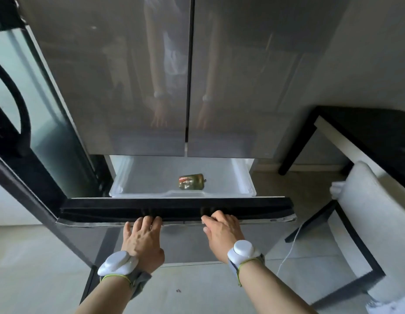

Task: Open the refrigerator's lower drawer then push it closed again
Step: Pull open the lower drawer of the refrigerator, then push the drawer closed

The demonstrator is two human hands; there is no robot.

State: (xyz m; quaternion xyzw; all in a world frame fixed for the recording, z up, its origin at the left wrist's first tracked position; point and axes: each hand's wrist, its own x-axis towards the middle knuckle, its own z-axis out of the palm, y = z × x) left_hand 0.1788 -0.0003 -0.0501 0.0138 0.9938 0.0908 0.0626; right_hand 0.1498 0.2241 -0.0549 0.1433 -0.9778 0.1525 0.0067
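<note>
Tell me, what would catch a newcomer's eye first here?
Two hands, the left hand and right hand, rest on the top edge of the pulled-out fridge drawer at the bottom centre, each wrist wearing a white device. Inside the white bin lies a single pepper, green with red patches. Above, the glossy fridge doors mirror the arms.

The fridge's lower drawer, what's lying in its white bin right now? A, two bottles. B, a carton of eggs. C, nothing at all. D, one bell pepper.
D: a single green-red bell pepper lies on the floor of the white bin in the open lower drawer.
</note>
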